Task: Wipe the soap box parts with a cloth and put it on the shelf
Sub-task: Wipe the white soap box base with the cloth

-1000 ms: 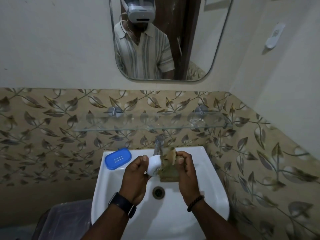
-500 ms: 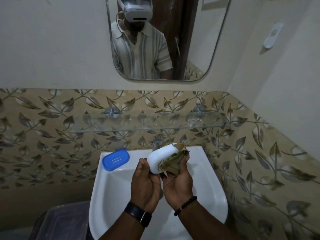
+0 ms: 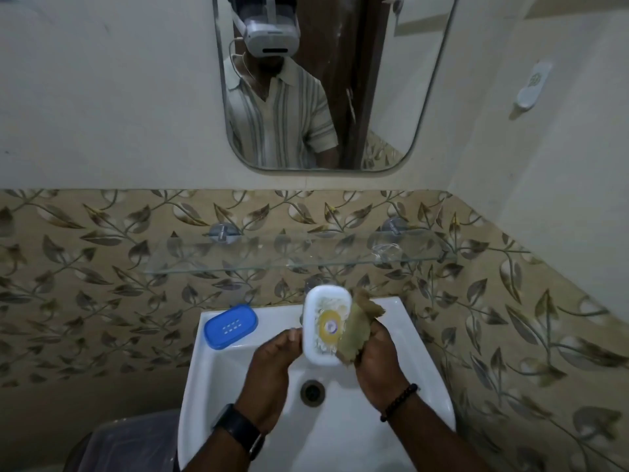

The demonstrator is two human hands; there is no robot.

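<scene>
Over the sink (image 3: 418, 362), both hands are raised with the white tray (image 3: 326, 324) of the soap box between them. Its open side faces the camera, long axis nearly upright, and a round yellow mark shows inside. The left hand (image 3: 272, 364) grips the tray's left edge with closed fingers. The right hand (image 3: 374, 359) is closed around a bunched olive-brown cloth (image 3: 357, 330), pressed against the tray's right rim. On the sink's back left corner lies the blue lid (image 3: 230, 326) (small slots in its top), apart from both hands. A glass shelf (image 3: 272, 258) spans the leaf-patterned tile above the sink, with a mirror (image 3: 391, 80) higher on the wall. The drain (image 3: 312, 392) shows below the hands.
</scene>
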